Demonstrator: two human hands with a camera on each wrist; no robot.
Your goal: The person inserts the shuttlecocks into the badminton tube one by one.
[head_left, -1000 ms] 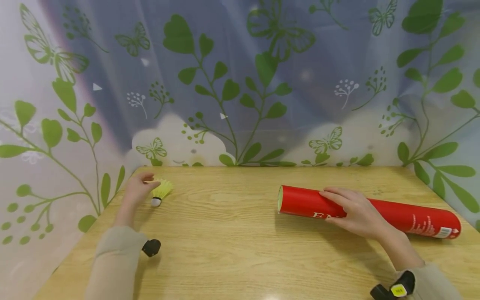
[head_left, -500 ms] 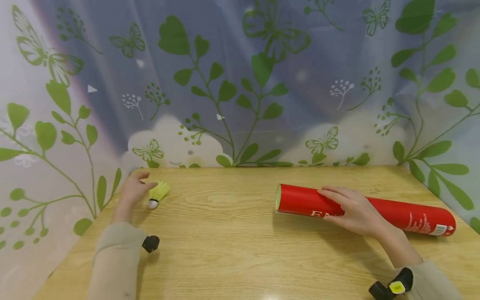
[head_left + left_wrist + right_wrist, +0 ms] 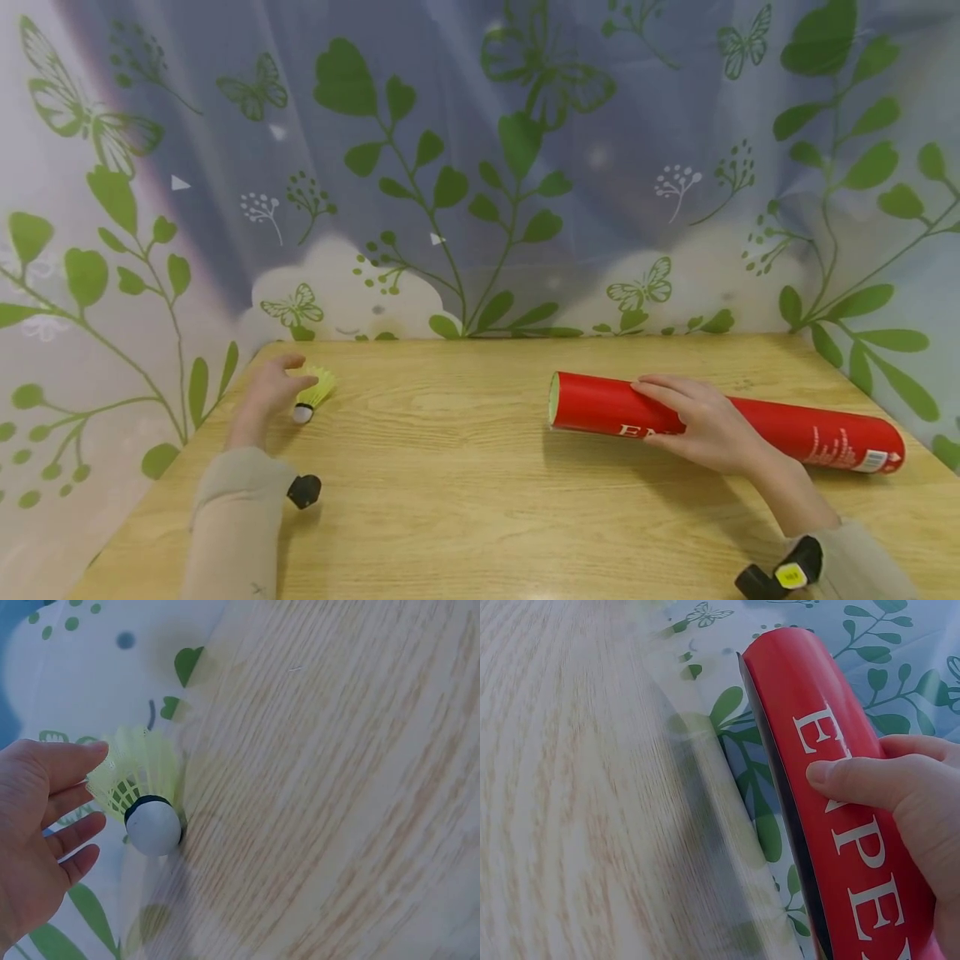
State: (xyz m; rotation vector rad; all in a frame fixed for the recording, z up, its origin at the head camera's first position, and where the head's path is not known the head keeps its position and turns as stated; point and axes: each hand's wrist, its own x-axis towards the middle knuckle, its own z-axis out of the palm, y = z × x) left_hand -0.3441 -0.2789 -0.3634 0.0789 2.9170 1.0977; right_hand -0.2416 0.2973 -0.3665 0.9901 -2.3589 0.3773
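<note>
A yellow shuttlecock (image 3: 316, 392) with a white cork lies at the table's far left, its cork toward the near side. My left hand (image 3: 268, 393) is just left of it, fingers loosely bent. In the left wrist view, the thumb and fingers of the left hand (image 3: 41, 825) reach the edge of the shuttlecock's skirt (image 3: 146, 765); whether they touch it I cannot tell. Toward the right, my right hand (image 3: 708, 425) grips a long red shuttlecock tube (image 3: 795, 429) from above, thumb on the near side. Its pale green end (image 3: 554, 400) faces left. The far fingers are mostly hidden behind the tube.
The wooden table (image 3: 450, 500) stretches between both hands. A curtain (image 3: 465, 167) with green leaves and butterflies hangs along the back edge and both sides. Small black devices sit on the left wrist (image 3: 303, 492) and right wrist (image 3: 787, 575).
The head view has shifted slightly. My left hand has come a little closer to the shuttlecock. The right hand stays on the tube, which keeps its place.
</note>
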